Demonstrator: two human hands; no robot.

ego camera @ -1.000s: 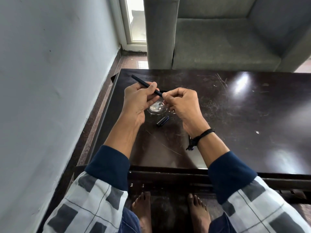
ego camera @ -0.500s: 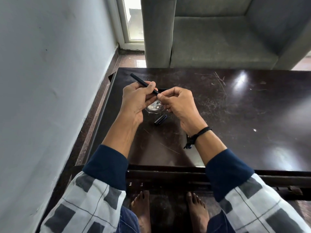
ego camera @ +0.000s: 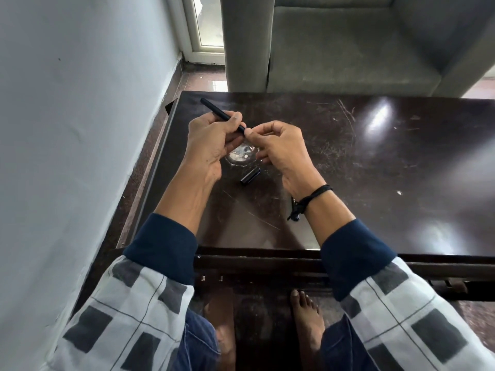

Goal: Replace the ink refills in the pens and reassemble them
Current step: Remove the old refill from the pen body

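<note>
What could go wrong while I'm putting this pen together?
Your right hand only pinches the end of the pen that the left hand grips, so a slip there could drop a part. The loose cap lies between your wrists on the table; a wrist might knock it away.

You are sitting in a home living room. A grey fabric-upholstered armchair [ego camera: 334,49] stands just beyond the scratched dark brown wooden low table [ego camera: 375,156]. A white-framed glass door [ego camera: 207,22] lets daylight in at the far corner above a polished reddish-brown tile floor [ego camera: 203,81]. A plain pale painted wall [ego camera: 80,129] runs along your left, and your bare feet [ego camera: 305,322] show under the table's near edge.
</note>
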